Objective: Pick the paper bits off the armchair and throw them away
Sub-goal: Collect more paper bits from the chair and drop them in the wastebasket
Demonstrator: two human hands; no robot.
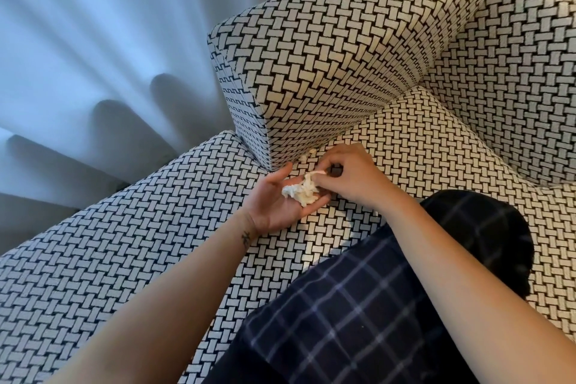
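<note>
I see a white, crumpled clump of paper bits [300, 191] lying in my left hand [274, 202]. The hand is cupped palm-up with its fingers relaxed, above the seat cushion [124, 243] near the corner where the cushion meets the armrest [311, 56]. My right hand [352, 177] pinches a thin paper strip [316, 172] between thumb and fingertip, and the strip's lower end touches the clump. Two loose bits [303, 158] lie on the cushion at the foot of the armrest, just beyond both hands. A knee in dark checked trousers [358, 305] lies over the cushion's right side, beside my right forearm. A pale curtain [93, 40] hangs past the cushion's left edge, and bare weave runs from the hands to that edge.
</note>
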